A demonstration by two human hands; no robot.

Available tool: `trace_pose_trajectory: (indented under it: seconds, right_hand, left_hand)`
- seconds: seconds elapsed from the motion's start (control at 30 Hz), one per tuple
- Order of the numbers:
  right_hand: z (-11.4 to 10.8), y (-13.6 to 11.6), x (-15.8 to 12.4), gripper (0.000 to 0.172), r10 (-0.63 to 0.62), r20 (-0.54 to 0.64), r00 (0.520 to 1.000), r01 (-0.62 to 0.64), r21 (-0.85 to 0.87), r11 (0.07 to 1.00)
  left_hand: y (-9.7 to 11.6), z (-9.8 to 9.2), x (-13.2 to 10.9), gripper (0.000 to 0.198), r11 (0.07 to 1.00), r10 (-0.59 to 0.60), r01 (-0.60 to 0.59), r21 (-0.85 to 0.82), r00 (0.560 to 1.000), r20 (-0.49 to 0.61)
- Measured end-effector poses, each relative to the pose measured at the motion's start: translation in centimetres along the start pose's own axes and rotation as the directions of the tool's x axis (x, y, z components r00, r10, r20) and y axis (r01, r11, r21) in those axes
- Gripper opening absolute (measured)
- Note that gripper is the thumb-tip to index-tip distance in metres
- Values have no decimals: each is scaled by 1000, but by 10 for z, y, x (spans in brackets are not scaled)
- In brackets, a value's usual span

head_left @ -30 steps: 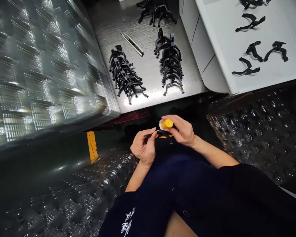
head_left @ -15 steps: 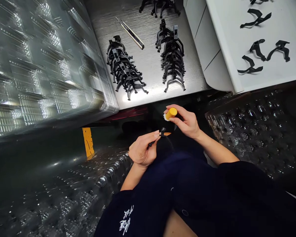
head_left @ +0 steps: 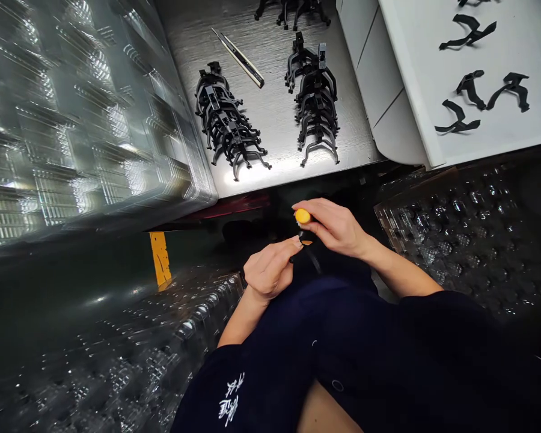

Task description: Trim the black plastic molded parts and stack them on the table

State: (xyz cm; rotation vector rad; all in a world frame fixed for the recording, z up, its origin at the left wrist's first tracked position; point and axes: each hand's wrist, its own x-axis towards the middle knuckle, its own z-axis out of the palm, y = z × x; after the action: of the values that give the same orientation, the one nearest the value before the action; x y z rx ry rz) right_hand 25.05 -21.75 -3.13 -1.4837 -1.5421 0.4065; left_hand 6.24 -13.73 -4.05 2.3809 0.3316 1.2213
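Note:
My right hand is closed round a small yellow cylinder with a white end that faces down and left. Just below it, my left hand pinches a small black part, mostly hidden by the fingers, with an orange spot beside the fingertips. The white end of the cylinder is at the top of the black part; whether they touch is hard to tell. Both hands are in front of my body, below the metal table's front edge.
On the metal table lie a left row of black clips, a right row and a cutter knife. A white tray with black parts is at right. Clear plastic trays stack at left; more are lower left and right.
My right hand has moved left and slightly down with the yellow cylinder, bringing it to the black part. My left hand has shifted a little to the right.

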Motion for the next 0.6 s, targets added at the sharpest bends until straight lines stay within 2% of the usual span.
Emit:
trace_pose_trajectory:
  seconds: [0.07, 0.2, 0.3, 0.4, 0.47, 0.53, 0.6]
  right_hand:
    - [-1, 2, 1, 30, 28, -20, 999, -28, -38, 999]
    - [-2, 6, -1, 31, 20, 48, 999, -20, 14, 1000]
    - [-1, 6, -3, 29, 62, -22, 998, -63, -31, 998]
    - [1, 5, -5, 31, 50, -46, 998, -47, 60, 997]
    - [4, 7, -6, 30, 23, -51, 998, -19, 83, 996]
    - [5, 11, -7, 29, 77, -90, 993, -73, 49, 996]
    - [6, 14, -8, 29, 157, -136, 978, -151, 49, 987]
  left_hand:
    - [-1, 0, -1, 32, 1000, 11, -11, 1, 1000, 4]
    - [-2, 0, 0, 30, 995, 101, -101, -7, 994, 40]
    - [-3, 1, 0, 31, 997, 77, -76, -16, 996, 41]
    - [-2, 3, 0, 30, 997, -66, 65, -31, 997, -41]
    - [0, 6, 1, 24, 973, -216, 207, -101, 972, -96]
    - [2, 9, 0, 17, 906, -393, 359, -223, 910, -131]
    - [3, 12, 0, 9, 814, -536, 461, -354, 831, -150]
